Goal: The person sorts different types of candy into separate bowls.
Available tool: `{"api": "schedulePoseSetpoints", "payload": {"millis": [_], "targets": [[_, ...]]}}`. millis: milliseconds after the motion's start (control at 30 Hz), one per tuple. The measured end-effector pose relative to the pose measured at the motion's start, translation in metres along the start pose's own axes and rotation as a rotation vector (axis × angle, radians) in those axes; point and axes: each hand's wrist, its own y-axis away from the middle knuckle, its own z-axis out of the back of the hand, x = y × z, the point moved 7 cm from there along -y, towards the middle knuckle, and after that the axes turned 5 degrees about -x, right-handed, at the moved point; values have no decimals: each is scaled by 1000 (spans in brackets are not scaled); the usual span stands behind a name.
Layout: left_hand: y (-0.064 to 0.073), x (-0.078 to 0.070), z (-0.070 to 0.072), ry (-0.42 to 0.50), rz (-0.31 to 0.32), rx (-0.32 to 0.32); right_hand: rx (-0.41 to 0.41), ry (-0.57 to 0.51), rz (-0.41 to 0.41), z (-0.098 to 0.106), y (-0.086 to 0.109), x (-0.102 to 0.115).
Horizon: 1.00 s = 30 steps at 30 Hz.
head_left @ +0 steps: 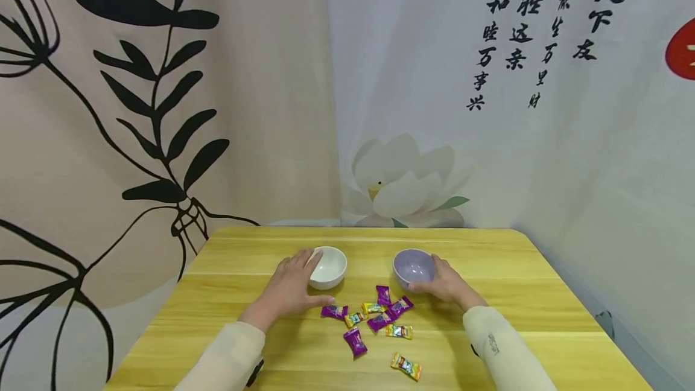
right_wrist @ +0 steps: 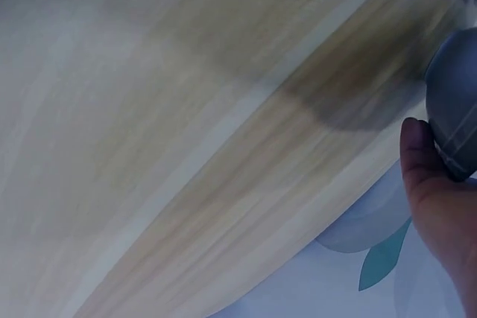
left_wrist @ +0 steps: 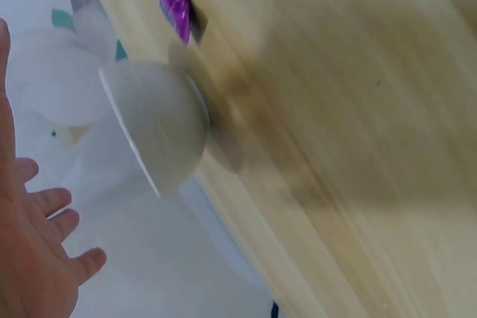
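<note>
Nearest, at left and right, two pale sleeves (head_left: 219, 358) reach in over the wooden table (head_left: 543, 294). Between them, a yellow-wrapped candy (head_left: 406, 367) lies alone toward the near side, slightly right of the middle. Farther in and to its left is a purple-wrapped candy (head_left: 355, 343), also apart from the rest. Then comes a loose group of seven more candies (head_left: 380, 321), four purple and three yellow (some overlap or touch), spread between the two hands and in front of the bowls.

The left hand (head_left: 293, 285) is spread, thumb well away from the fingers, and grasps nothing. From the head it covers the left edge of the white bowl (head_left: 330, 267), yet the left wrist view shows a gap between the fingers (left_wrist: 88, 262) and the bowl's side. Its thumb tip is just beside the leftmost purple candy.

The right hand (head_left: 447, 282) curls about the right side of the purple bowl (head_left: 412, 267), thumb on the near side and fingers toward the far side (partly hidden by the bowl), gripping it. The two bowls sit well apart toward the table's far half, white at left, purple at right.

Beyond the far edge hangs a pale backdrop (head_left: 282, 107), with dark plants at left, a lotus behind the bowls and black writing at right.
</note>
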Motion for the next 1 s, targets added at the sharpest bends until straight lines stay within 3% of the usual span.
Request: {"api": "schedulePoseSetpoints", "payload": {"millis": [367, 667, 1000], "targets": [[22, -30, -17, 108, -174, 43, 21, -28, -42, -1, 1, 5], [36, -46, -42, 192, -200, 185, 17, -33, -27, -1, 0, 4], [42, -63, -64, 184, -283, 244, 11, -43, -37, -1, 0, 1]]}}
